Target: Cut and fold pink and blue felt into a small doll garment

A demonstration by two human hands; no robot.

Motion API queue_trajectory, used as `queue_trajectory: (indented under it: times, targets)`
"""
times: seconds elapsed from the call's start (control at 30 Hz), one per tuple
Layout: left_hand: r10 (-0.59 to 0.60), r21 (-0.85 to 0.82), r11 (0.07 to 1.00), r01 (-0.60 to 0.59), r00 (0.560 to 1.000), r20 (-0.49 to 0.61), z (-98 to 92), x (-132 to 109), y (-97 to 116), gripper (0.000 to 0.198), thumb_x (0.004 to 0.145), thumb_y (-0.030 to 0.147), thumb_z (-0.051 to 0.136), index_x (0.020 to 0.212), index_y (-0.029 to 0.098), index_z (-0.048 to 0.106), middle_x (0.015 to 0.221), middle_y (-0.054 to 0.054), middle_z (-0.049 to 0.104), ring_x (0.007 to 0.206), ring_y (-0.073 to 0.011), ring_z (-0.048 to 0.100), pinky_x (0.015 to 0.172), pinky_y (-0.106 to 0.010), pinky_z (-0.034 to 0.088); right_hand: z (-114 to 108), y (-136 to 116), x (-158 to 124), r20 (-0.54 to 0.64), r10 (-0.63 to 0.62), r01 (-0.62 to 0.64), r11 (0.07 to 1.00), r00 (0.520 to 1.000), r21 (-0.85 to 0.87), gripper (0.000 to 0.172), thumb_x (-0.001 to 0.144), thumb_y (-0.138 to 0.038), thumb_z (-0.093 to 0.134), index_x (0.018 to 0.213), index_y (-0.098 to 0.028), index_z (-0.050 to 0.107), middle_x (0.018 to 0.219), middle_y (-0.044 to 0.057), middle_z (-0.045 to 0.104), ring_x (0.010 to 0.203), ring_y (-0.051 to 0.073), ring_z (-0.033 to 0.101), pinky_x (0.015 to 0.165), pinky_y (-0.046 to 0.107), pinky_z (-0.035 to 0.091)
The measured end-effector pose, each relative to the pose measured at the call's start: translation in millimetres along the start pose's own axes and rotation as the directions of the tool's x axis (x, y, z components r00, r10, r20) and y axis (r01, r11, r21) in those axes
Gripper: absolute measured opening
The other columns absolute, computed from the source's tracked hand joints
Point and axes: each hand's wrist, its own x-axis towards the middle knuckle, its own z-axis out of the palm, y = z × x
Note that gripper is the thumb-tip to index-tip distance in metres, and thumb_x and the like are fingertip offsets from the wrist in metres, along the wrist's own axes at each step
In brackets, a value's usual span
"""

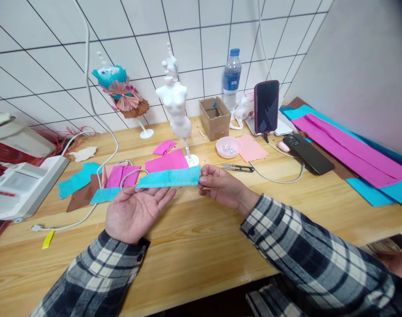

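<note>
A narrow turquoise cloth strip (171,178) — squared at its right end, tapering toward the left — is held up mid-scene, stretched nearly level from left to right.

That pale wooden table (194,246) is busy: toward the back stand a clothed dress form (123,94), a bare white form (174,99) and a cardboard box (220,125). Snips (243,168) lie just in front of a pink bowl (228,156); a dark phone (311,154) rests at right, a yellow scrap (48,240) at left.
</note>
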Motion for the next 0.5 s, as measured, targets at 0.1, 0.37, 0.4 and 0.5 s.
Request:
queue_trajectory:
  times: [0.1,0.37,0.4,0.5]
  targets:
    - [0.012,-0.001,1.0,-0.012,1.0,0.008,-0.8,1,0,0.018,0.076,0.017,0.042,0.075,0.017,0.059,0.11,-0.016,0.072,0.115,-0.033,0.062,0.091,-0.056,0.053,1,-1,0,-0.055,-0.005,0.005,1.0,0.998,0.004,0.039,0.059,-0.02,0.085,0.082,-0.022,0.054,0.069,-0.009,0.059,0.061,0.007,0.052,0.062,0.021,0.042]
    - [0.097,0.138,0.985,-0.104,0.994,0.058,2.1,1,3,0.026,0.075,0.021,0.046,0.09,0.018,0.067,0.11,-0.013,0.073,0.116,-0.0342,0.06,0.096,-0.059,0.048,-2,-1,2,-0.117,-0.031,0.011,0.985,0.993,-0.171,0.042,0.061,-0.024,0.082,0.097,-0.023,0.06,0.077,-0.004,0.063,0.063,0.008,0.052,0.057,0.02,0.042]
    - [0.162,0.184,0.967,-0.176,0.983,0.09,-3.0,3,8,0.027,0.075,0.02,0.046,0.089,0.018,0.068,0.106,-0.012,0.074,0.116,-0.0346,0.06,0.098,-0.058,0.047,-2,-2,2,-0.132,-0.067,0.034,0.971,0.989,-0.238,0.041,0.063,-0.025,0.081,0.097,-0.022,0.059,0.075,-0.004,0.063,0.062,0.008,0.052,0.056,0.02,0.041]
    - [0.384,0.353,0.846,-0.399,0.916,0.114,-24.7,14,28,0.027,0.078,0.013,0.043,0.07,0.016,0.069,0.09,-0.008,0.077,0.115,-0.032,0.061,0.101,-0.043,0.049,-3,-7,0,-0.134,-0.177,0.099,0.887,0.975,-0.45,0.039,0.067,-0.024,0.077,0.1,-0.022,0.056,0.073,-0.005,0.062,0.059,0.008,0.052,0.054,0.02,0.039]
